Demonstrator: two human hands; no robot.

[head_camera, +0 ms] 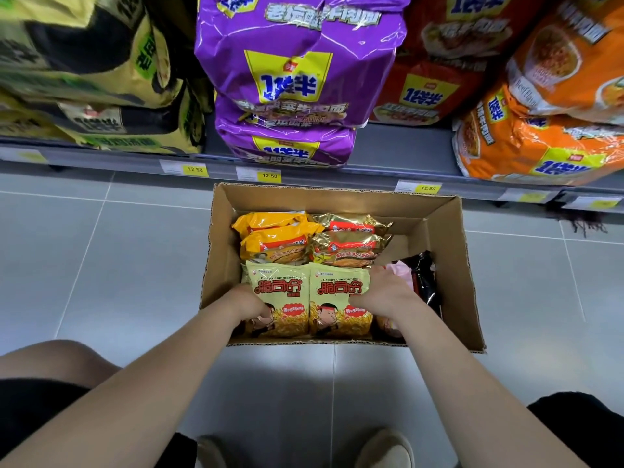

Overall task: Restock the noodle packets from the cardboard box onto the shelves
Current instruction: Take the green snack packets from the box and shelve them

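Multipacks (290,79) crowd shelf (405,146) above cardboard box (449,265) where hands (251,304) (381,295) grip pale packets (287,292).

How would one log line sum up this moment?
phase: pick | left hand: grips left pale-green packet | right hand: grips right pale-green packet | cardboard box: on floor, before shelf

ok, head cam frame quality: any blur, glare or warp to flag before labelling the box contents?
Head view: the pale green packets, left hand and right hand in the cardboard box are sharp; the yellow-black packs top left are smeared with blur; glare streaks the purple packs; wide-angle warp bows the shelf edge; a soft shadow falls on the floor below the box.
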